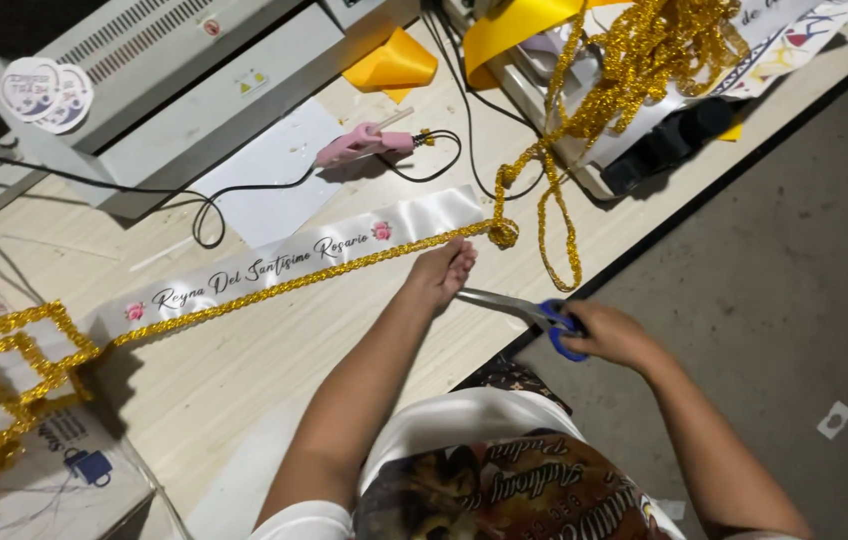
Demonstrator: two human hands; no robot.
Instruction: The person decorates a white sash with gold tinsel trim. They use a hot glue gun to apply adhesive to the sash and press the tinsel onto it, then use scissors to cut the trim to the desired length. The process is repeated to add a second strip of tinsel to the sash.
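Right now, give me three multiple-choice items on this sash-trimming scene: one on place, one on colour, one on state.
1. Where does the pink glue gun lie?
A. on the floor
B. on the table beyond the white sash
C. in the left hand

2. What colour are the handles of the scissors?
A. blue
B. red
C. green

3. What is the left hand doing?
A. hanging free
B. gripping a cable
C. pressing on the gold trim at the sash edge

Key: 1 B, it rests past the sash; 2 A, blue loops show in the right hand; 3 C, fingers rest on the trim.
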